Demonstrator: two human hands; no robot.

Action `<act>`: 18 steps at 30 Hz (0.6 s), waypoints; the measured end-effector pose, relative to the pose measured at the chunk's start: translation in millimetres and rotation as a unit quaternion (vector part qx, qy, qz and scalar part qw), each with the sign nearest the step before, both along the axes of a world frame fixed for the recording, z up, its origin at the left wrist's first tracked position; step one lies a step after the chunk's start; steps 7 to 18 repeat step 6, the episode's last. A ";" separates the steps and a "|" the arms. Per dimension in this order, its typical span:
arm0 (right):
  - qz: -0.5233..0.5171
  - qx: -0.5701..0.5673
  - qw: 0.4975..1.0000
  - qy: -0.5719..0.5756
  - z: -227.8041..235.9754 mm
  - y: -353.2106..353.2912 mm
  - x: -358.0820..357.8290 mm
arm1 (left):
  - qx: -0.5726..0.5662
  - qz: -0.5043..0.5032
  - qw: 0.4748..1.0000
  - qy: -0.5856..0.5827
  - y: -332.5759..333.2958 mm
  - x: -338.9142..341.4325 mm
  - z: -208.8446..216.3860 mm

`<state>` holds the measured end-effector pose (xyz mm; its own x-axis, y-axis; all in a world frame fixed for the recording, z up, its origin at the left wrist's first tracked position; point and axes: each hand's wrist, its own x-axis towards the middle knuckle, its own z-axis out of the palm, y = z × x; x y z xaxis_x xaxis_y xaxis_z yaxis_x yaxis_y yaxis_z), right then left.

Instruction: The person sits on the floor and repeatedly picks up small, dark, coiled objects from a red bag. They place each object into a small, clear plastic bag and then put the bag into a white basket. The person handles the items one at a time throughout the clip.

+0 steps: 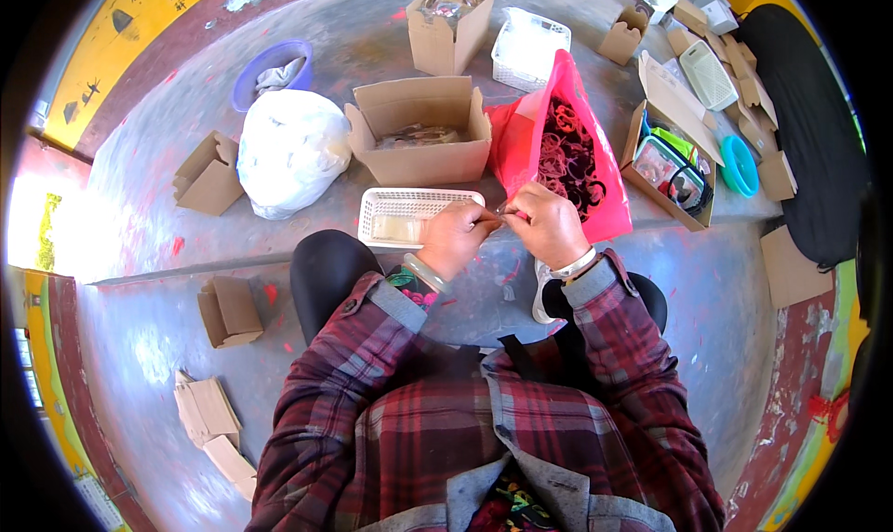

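My left hand [454,237] and my right hand [551,227] meet in front of me, fingertips pinched close together. Between them is something small with a clear, shiny look and a trace of red; its kind cannot be made out. Just beyond my left hand lies a white plastic basket [369,197] with pale, flat pieces inside, partly covered by that hand. Right behind my right hand stands a bright pink bag [609,202], its mouth spread wide. Dark and red loop-shaped bands [567,146] fill it.
Past the basket is an open cardboard box [419,167] holding clear packets. A stuffed white plastic bag [290,151] and a purple basin [244,90] sit to its left. On the right are a filled carton [651,183] and a turquoise basin [738,166]. A low step edge [205,270] crosses the floor.
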<state>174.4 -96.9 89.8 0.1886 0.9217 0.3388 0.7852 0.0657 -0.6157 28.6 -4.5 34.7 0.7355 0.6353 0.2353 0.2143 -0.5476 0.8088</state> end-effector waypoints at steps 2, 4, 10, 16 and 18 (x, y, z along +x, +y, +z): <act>0.008 -0.014 0.999 0.030 -2.2 -0.5 3.4 | -0.009 -0.007 1.000 -0.006 -1.6 1.4 1.1; -0.015 -0.049 0.996 0.075 0.6 0.2 0.9 | -0.095 0.001 0.995 -0.007 -5.5 1.9 2.8; -0.010 -0.075 0.993 0.092 2.7 1.1 1.3 | -0.148 -0.038 0.988 0.024 -3.8 -0.3 6.1; -0.010 -0.075 0.993 0.092 2.7 1.1 1.3 | -0.148 -0.038 0.988 0.024 -3.8 -0.3 6.1; -0.010 -0.075 0.993 0.092 2.7 1.1 1.3 | -0.148 -0.038 0.988 0.024 -3.8 -0.3 6.1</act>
